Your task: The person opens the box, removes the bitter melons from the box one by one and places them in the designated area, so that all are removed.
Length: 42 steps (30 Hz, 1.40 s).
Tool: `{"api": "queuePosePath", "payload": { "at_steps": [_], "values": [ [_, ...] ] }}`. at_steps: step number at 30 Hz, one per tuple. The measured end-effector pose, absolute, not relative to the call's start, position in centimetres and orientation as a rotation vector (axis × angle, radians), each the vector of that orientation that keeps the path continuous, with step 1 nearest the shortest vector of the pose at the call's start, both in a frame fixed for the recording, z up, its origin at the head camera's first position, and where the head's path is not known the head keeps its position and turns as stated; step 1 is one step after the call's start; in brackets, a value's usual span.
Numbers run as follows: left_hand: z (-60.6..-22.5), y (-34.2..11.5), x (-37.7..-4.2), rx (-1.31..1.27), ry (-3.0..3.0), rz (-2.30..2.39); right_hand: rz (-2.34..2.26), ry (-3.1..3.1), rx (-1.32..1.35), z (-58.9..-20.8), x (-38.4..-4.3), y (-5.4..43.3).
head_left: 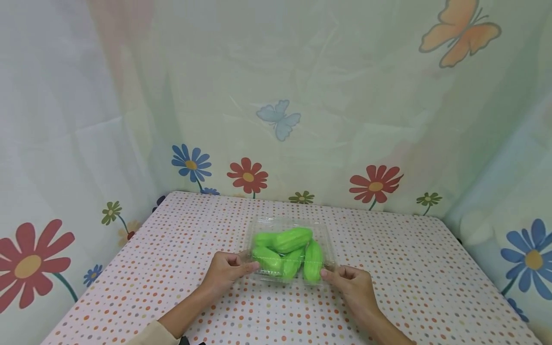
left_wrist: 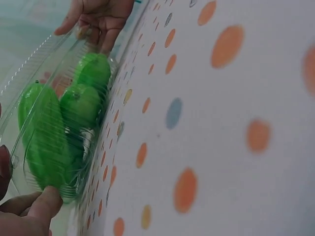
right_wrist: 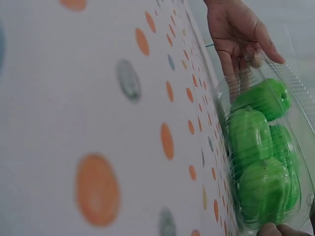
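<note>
So there's a clear plastic clamshell box with ridged walls [head_left: 328, 239] near the middle of the worktop [head_left: 202, 225], which is covered in a whitish print with orange, blue-grey and yellowish dots. Can't tell if its underside is flat on the dots or held a hair above them.

Inside it are bright green, elongated, lobed fruit-like pieces [head_left: 294, 240]. I count five from the head view: one lies diagonally on top of the pile toward the back, and another stands lengthwise along the right side. The clear plastic covers them, but no idea whether the lid is fully snapped down.

Both hands are on it. The left hand [head_left: 228, 274] pinches the near left corner, thumb on the upper edge and fingers down the side, so only as far apart as the plastic between them. The right hand [head_left: 355, 285] has basically the mirror-image grip on the near right corner.

There's a beige sleeve [head_left: 153, 334] on the left arm. Behind the worktop hangs a pale green backdrop [head_left: 345, 105] with red and blue flowers, an orange butterfly [head_left: 460, 37] and a pale blue butterfly [head_left: 280, 120].
</note>
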<state>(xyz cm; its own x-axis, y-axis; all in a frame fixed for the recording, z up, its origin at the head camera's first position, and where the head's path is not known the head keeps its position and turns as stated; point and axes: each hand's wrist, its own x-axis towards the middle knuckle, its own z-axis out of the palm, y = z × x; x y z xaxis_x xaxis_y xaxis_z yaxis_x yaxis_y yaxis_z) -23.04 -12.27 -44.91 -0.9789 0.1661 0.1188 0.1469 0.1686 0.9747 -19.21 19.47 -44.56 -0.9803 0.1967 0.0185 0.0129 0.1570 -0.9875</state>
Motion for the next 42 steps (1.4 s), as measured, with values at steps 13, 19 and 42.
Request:
{"api": "queuePosePath", "payload": {
  "at_steps": [13,19,42],
  "values": [
    [-44.2,-13.3,-22.5,0.417,2.509,1.812,1.304,-2.488,0.050,-43.4,-18.2,19.7],
    [-43.4,-14.2,-22.8,0.481,2.464,1.889,1.103,-2.525,0.120,-42.6,-18.1,20.0],
    [-41.9,-12.8,-27.9,0.189,2.370,2.064,0.964,-2.185,0.481,-40.1,-20.4,20.9]
  ]
}}
